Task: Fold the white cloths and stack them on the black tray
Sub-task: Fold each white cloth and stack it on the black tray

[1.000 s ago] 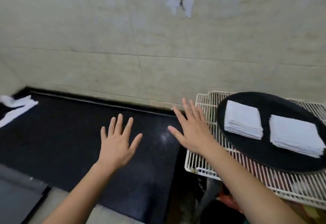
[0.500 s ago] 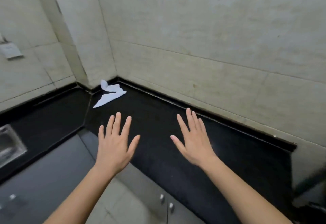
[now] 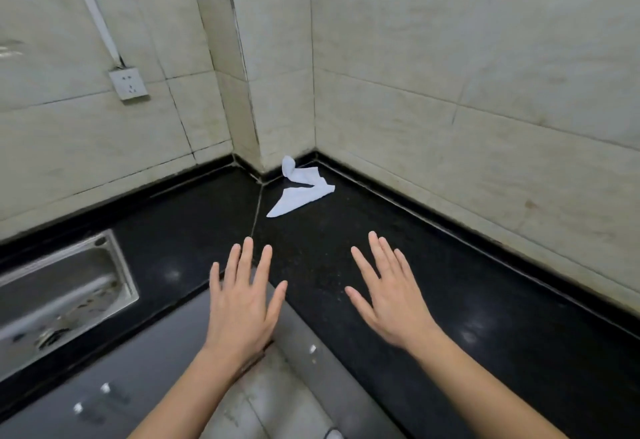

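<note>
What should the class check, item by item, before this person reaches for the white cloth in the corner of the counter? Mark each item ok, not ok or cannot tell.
1. Free left hand, fingers straight: ok.
2. Free right hand, fingers straight: ok.
3. The white cloth is in view, in the corner of the black counter: ok.
4. Nothing lies on the counter between hands and cloth: ok.
5. Cloth already folded: not ok, it lies crumpled.
6. The black tray is ready for stacking: cannot tell, it is out of view.

Black stone counter (image 3: 363, 265), crumpled white cloth (image 3: 300, 189) in its far corner, seemingly unfolded
</note>
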A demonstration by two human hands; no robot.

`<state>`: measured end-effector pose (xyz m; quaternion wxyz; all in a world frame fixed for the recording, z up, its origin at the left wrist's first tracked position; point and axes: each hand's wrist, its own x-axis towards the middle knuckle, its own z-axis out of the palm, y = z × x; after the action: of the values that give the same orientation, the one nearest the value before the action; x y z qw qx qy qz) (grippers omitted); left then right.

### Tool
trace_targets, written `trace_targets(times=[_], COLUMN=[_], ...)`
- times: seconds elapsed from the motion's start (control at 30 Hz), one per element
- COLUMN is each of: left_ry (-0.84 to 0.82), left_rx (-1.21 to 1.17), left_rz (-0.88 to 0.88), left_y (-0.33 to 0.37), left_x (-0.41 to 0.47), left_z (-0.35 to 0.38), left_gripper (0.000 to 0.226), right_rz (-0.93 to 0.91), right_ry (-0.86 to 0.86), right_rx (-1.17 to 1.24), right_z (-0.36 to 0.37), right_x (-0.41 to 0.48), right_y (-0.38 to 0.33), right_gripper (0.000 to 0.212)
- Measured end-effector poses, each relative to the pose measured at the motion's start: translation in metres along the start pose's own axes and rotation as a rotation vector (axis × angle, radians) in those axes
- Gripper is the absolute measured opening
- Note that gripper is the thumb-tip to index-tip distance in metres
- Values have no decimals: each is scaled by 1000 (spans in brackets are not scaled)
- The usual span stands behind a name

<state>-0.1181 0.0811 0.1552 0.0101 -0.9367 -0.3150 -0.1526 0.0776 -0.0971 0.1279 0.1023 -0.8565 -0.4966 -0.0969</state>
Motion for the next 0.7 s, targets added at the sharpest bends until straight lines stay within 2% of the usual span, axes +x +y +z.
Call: trace_targets(times=[0.3,0.47,0.7], left_ry=[17,0,-209], left_rx=[75,11,-130], left_rz=[34,-27,-113], left_y=[-50,-80,-133], left_x=[184,242,323], left_z=[12,31,101], left_gripper=[68,70,70], right_rz=[80,73,142], right_ry=[41,20,-145], right_rx=[60,54,12], right_z=[17,28,91], right_x=[183,253,324], right_y=[14,15,13], right_gripper=[69,68,70])
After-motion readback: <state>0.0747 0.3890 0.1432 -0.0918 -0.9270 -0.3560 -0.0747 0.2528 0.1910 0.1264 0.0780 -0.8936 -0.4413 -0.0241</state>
